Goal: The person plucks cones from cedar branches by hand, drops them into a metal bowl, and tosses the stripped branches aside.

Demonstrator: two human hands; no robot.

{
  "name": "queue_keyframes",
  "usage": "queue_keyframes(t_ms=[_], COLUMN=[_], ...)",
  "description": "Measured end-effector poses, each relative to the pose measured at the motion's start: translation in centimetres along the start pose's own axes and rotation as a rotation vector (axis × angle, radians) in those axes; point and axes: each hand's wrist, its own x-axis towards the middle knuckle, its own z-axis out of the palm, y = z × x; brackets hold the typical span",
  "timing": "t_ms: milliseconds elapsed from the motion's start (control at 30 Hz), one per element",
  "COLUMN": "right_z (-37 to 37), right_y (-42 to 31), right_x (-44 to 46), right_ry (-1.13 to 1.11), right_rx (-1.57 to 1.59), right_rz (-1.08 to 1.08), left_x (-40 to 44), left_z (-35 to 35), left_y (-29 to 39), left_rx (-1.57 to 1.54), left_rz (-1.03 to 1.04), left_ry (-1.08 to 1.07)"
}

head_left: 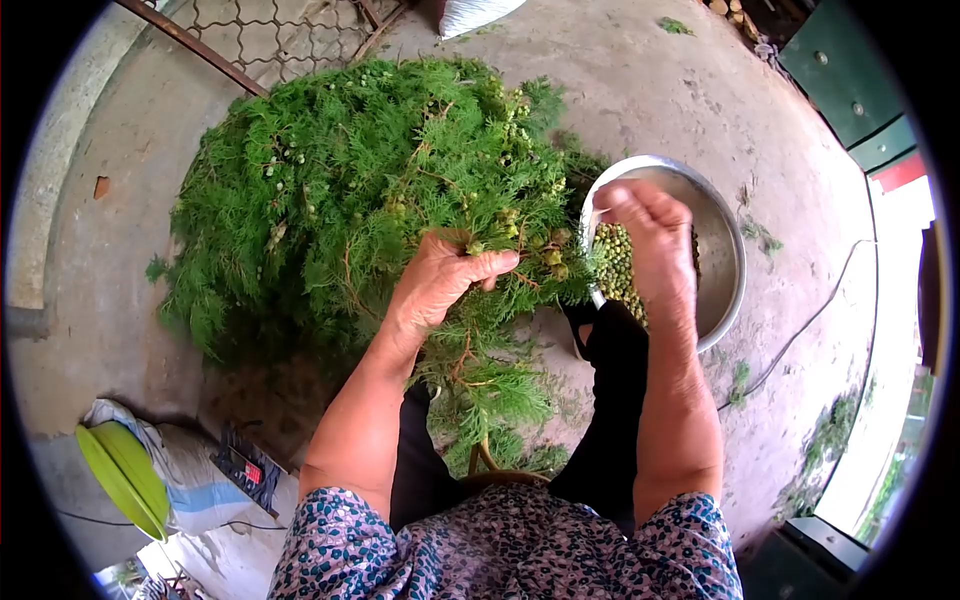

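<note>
My left hand (445, 278) is closed around a leafy evergreen branch (520, 275), its thumb pointing right. Small round green and brownish cones (552, 257) hang on the twigs just past the thumb. The branch lies at the near right side of a big heap of cut evergreen branches (330, 180). Over the left part of a round metal basin (738, 250) is my right hand (650, 225), fingers curled together and slightly blurred. Whatever is in those fingers is hidden. Many small green cones (616, 262) lie in the basin below, partly covered by my right wrist.
Loose green sprigs (490, 400) lie between my knees. A lime-green plastic basin (125, 480) leans beside a sack (200, 480) at lower left. A cable (800, 350) runs along the concrete floor at right. Another white sack (475, 15) stands at the top, near a metal bar (195, 48).
</note>
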Motion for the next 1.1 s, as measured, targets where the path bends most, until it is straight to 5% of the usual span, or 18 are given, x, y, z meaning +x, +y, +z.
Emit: queue_keyframes(t_ms=[167,367,567,700,767,833,933,1100], right_z=[2.5,2.8,4.7,4.3,2.9,3.4,3.4,4.0], right_y=[-0.2,0.9,1.9,2.7,2.5,1.5,0.8,-0.7], right_x=[-1.0,-0.6,-1.6,-1.2,0.2,0.5,0.0,-1.4], right_ry=[-0.228,-0.327,-0.119,-0.047,0.1,0.136,0.07,-0.201], right_rx=[0.033,-0.152,-0.097,0.006,0.447,0.492,0.681,-0.063], right_rz=[0.11,-0.072,-0.048,0.143,0.296,0.091,0.21,0.257], left_x=[0.0,0.1,0.2,0.2,-0.4,-0.4,-0.3,-0.5], left_z=[0.4,0.2,0.7,0.6,0.1,-0.2,-0.7,-0.6], left_y=[0.7,0.2,0.1,0.1,0.5,0.3,-0.3,0.6], left_rx=[-0.121,-0.186,-0.236,-0.198,-0.2,-0.199,-0.25,-0.249], left_rz=[0.007,0.007,0.001,-0.017,-0.027,-0.033,-0.021,-0.032], left_ry=[0.018,0.074,0.143,0.161,0.185,0.21,0.238,0.26])
